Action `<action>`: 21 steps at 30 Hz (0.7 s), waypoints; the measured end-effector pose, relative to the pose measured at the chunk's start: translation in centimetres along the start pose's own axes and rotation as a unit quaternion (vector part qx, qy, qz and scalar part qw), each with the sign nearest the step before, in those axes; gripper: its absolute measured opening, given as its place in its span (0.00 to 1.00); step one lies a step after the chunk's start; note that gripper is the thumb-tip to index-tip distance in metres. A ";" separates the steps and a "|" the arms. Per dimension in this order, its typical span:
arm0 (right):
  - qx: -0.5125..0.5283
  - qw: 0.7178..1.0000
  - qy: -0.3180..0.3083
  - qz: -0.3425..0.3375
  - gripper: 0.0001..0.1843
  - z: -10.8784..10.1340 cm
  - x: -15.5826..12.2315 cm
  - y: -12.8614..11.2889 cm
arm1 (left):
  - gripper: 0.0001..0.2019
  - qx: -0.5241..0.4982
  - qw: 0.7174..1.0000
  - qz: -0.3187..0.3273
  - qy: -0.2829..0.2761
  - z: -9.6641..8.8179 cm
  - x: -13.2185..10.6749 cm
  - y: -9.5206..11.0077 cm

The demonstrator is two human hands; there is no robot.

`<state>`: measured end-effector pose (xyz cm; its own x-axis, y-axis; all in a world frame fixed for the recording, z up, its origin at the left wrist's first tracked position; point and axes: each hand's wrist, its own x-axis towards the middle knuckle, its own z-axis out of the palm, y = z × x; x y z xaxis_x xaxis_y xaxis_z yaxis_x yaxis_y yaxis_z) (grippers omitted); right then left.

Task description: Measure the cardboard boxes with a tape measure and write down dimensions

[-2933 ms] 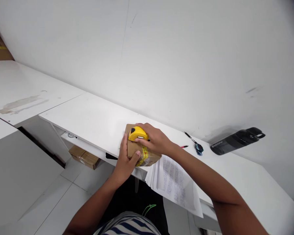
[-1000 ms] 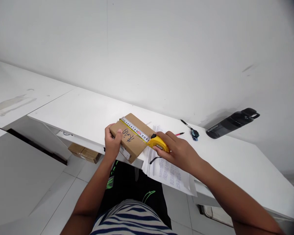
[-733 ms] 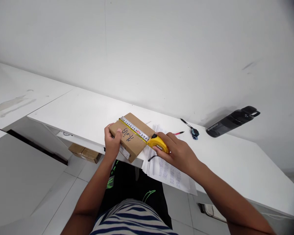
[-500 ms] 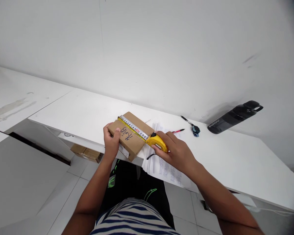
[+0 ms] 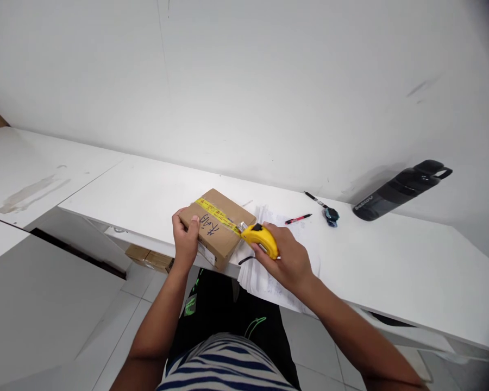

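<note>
My left hand (image 5: 186, 233) grips the left edge of a brown cardboard box (image 5: 228, 241), thumb on its top face. Yellow printed tape runs across the box, and dark handwriting shows beside it. The box is tilted at the front edge of the white desk. In my right hand (image 5: 287, 252) is a yellow tape measure (image 5: 261, 239), held by the box's right corner. Only a short end of its metal blade shows at the case mouth. The palm and part of the fingers hide the rear of the case.
Printed papers (image 5: 264, 279) lie under my right hand, a red-and-black pen (image 5: 298, 219) on them. Behind are a dark wristwatch (image 5: 330, 215) and a black bottle (image 5: 403, 190) by the wall. More cardboard boxes (image 5: 149, 258) sit below the desk (image 5: 391, 266).
The blade that lay stretched across the box top has gone back into the tape measure, uncovering the yellow tape. Both hands keep their holds; the view has shifted slightly.
</note>
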<state>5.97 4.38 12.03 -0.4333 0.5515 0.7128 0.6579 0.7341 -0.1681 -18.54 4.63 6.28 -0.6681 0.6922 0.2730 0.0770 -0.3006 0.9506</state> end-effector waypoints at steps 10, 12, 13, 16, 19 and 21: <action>0.164 0.907 0.227 0.314 0.31 0.2 -4.2 2.8 | 0.19 0.005 0.998 0.033 0.052 1.7 0.5 -0.3; 0.284 0.841 0.222 0.405 0.26 0.2 -5.1 3.1 | 0.18 0.003 0.996 0.052 0.070 2.9 1.7 -0.8; 0.352 0.800 0.210 0.438 0.23 0.1 -5.5 3.3 | 0.19 0.004 0.995 0.059 0.076 3.6 2.7 -1.1; 0.523 0.658 0.203 0.502 0.20 -0.5 -6.2 3.4 | 0.19 0.038 0.994 0.057 0.080 6.1 6.4 -1.5; 0.592 0.576 0.226 0.516 0.23 -1.3 -6.9 3.0 | 0.30 0.107 0.988 0.008 0.112 8.3 8.5 -0.1; 0.598 0.573 0.237 0.508 0.25 -1.4 -7.8 2.7 | 0.41 0.119 0.986 0.004 0.120 8.9 7.0 1.7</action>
<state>11.95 1.51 6.99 0.2005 0.9736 -0.1090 -0.5933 0.0321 -0.8043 -16.54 14.82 11.12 -0.8200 0.5071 0.2653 0.2351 -0.1242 0.9640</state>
